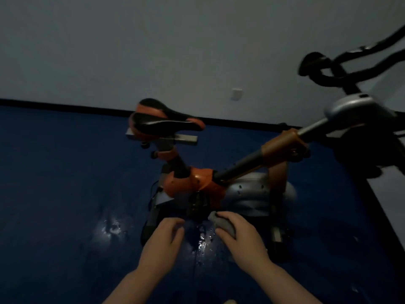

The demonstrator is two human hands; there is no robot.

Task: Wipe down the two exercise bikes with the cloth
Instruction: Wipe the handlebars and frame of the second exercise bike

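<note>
An orange, grey and black exercise bike (203,181) stands on the blue floor in front of me, its black and orange saddle (164,119) at upper left and its black handlebars (341,64) at upper right. My right hand (238,235) is closed around a bunched grey cloth (221,222), low beside the bike's silver flywheel cover (256,194). My left hand (164,240) hovers a little to the left with curled fingers and nothing in it, near the black pedal (197,205). Only one bike is in view.
Wet drops and a shiny patch (203,242) lie on the blue floor (65,194) between my hands; another wet patch (111,229) is to the left. A grey wall with a white socket (236,94) and black skirting runs behind the bike.
</note>
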